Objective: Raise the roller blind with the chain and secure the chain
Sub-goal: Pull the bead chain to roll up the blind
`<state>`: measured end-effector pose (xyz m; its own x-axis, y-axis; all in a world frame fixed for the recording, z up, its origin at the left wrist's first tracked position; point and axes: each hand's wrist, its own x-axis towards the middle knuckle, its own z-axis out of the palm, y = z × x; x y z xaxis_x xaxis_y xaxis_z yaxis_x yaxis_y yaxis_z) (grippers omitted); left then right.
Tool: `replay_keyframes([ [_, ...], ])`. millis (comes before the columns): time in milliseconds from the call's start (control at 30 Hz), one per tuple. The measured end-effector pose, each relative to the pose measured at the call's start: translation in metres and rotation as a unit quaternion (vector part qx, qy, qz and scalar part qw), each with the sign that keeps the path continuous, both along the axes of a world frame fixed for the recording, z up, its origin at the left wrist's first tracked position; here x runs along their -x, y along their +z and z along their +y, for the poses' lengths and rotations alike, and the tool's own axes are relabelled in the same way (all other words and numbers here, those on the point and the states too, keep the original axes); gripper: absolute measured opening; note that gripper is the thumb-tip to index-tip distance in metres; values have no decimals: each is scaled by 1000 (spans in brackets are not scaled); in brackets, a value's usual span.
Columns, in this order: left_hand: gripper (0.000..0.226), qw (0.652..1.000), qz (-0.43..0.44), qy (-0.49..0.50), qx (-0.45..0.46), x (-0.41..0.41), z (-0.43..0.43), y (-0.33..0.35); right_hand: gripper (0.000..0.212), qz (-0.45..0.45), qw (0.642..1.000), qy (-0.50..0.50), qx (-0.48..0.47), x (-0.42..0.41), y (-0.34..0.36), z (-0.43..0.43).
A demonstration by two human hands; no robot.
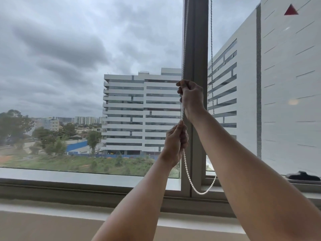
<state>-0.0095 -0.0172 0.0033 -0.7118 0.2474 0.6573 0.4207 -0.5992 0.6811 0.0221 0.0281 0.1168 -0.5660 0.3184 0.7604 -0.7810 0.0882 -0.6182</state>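
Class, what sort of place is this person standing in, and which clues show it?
Probably an upper-floor room, perhaps an office: the window frame overlooks trees and a multi-storey building, while left hand and right hand grip a blind's bead chain.

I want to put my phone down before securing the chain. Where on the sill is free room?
The sill left of the grey mullion is bare. Crowded: the chain loops down at the mullion, and a dark object lies right of it.

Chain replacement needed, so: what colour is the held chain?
White bead chain, clearest in the head view.
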Motion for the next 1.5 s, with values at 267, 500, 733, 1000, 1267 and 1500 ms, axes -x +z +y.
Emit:
replay_keyframes([
  [267,55,997,-21,-39,55,10,-15,13,31,12,1000,16,-8,-1,-5,1],
  [500,46,999,19,40,-2,-13,-30,93,30,13,999,39,5,-1,-20,3],
  [733,27,991,19,121,60,-38,-29,138,24,-33,999,37,-19,3,-66,-1],
  [1000,25,980,0,183,84,-41,-22,136,29,-79,994,73,-26,2,-117,-3],
  [1267,35,975,-14,210,64,-32,-12,119,30,-97,990,101,-33,2,-142,1],
  [1500,38,985,26,170,8,-27,-11,114,30,-96,986,120,-59,3,-136,6],
])
